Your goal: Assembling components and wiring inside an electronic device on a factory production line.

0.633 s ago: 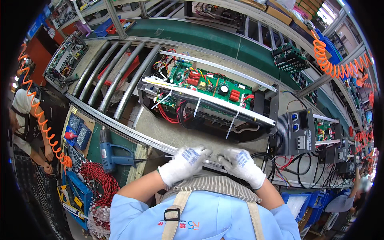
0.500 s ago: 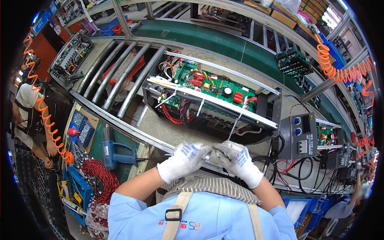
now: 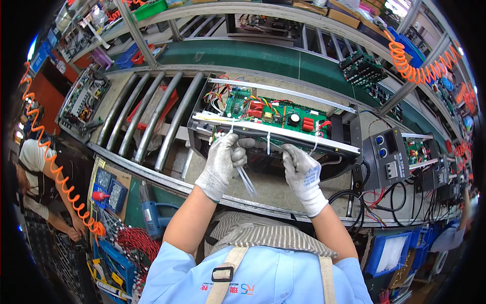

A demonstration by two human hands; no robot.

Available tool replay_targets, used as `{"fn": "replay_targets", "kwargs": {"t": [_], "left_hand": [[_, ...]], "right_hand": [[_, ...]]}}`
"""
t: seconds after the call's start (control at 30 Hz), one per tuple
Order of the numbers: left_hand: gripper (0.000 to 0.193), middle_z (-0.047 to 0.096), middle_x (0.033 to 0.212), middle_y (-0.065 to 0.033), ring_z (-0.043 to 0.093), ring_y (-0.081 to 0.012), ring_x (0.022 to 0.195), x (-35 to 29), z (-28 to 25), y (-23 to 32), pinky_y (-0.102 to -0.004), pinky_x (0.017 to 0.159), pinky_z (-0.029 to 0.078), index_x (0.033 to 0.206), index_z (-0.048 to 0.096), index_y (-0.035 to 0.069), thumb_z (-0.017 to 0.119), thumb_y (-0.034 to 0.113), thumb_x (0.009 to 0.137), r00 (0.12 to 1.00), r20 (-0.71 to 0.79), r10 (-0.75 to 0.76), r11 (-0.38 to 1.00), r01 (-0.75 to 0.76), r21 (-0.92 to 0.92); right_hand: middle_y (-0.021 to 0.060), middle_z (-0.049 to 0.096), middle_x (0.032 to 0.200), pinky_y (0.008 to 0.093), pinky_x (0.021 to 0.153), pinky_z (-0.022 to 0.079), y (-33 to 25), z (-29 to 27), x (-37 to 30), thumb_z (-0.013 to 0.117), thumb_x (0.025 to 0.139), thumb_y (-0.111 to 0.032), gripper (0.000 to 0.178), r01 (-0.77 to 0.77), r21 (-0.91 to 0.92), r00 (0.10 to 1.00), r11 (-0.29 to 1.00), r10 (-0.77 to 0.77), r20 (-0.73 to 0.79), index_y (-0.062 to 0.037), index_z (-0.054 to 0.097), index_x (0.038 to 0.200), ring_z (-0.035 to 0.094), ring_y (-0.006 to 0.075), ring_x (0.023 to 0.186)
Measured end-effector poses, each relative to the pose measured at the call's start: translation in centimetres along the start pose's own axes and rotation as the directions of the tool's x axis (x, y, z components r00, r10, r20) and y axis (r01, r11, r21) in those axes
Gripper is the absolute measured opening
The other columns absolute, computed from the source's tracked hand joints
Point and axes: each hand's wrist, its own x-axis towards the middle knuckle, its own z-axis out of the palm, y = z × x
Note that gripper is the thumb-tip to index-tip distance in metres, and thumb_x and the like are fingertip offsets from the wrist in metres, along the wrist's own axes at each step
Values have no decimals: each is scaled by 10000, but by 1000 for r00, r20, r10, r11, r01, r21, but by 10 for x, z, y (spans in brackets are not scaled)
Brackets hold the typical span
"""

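An open chassis (image 3: 349,136) with a green circuit board (image 3: 283,115) lies across the bench in front of me. White cable ties hang as loops from its near metal rail (image 3: 304,133), among them a middle cable tie (image 3: 269,143) and a right cable tie (image 3: 316,142). My gloved left hand (image 3: 217,167) is closed at the rail's left part, with a bundle of loose white cable ties (image 3: 246,181) sticking out below the fingers. Just right of the middle tie, my gloved right hand (image 3: 302,169) pinches; what lies between its fingertips is too small to make out.
Metal rollers (image 3: 147,121) run left of the chassis, with another open unit (image 3: 83,104) beyond. A grey boxed unit (image 3: 382,157) and black cables (image 3: 395,197) are at right. A blue heat gun (image 3: 152,213) lies at lower left. Another person's hand (image 3: 76,230) is far left.
My hands were together near the bench's front edge; they have parted and moved forward to the chassis rail. The left hand went up and left. The whole view has shifted slightly.
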Motion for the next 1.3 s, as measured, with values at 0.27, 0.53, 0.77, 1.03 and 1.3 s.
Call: {"fn": "replay_targets", "kwargs": {"t": [0.27,0.53,0.77,1.03,1.3], "left_hand": [[120,653,768,-134,390,-61,419,15,-7,-23,-220,372,287,971,549,55,443,110,980,991,-28,131,991,-132,-33],[117,624,701,-9,381,-7,418,-7,6,-50,-190,349,254,948,594,120,587,235,967,900,-204,385,921,-360,149],[172,705,940,-97,673,-177,856,-21,-11,-21,-293,782,527,1049,674,8,617,64,897,649,478,592,24,-607,794],[164,691,871,-140,682,-301,832,-26,2,16,-394,733,536,987,681,76,655,176,860,916,314,249,77,-342,937],[146,675,833,-158,669,-335,800,-23,15,25,-427,714,526,950,671,80,654,169,836,845,495,202,-337,-415,845]], "right_hand": [[108,697,844,362,642,547,-2,41,3,663,838,-91,99,-56,-45,998,997,55,-20,-58,663,931,683,291,733],[6,630,731,252,540,434,4,72,-4,719,850,-120,117,-308,399,950,863,297,92,-29,649,870,541,85,594],[22,613,682,264,512,422,1,61,2,674,897,-135,108,-333,333,923,882,232,307,-35,634,908,525,81,564],[154,684,858,345,667,528,-10,27,17,684,851,-71,166,-112,270,957,956,31,290,-19,646,1004,685,280,757],[127,672,815,379,658,540,-24,22,27,729,818,-152,182,-8,161,953,987,-41,300,-74,645,959,673,316,754]]}}
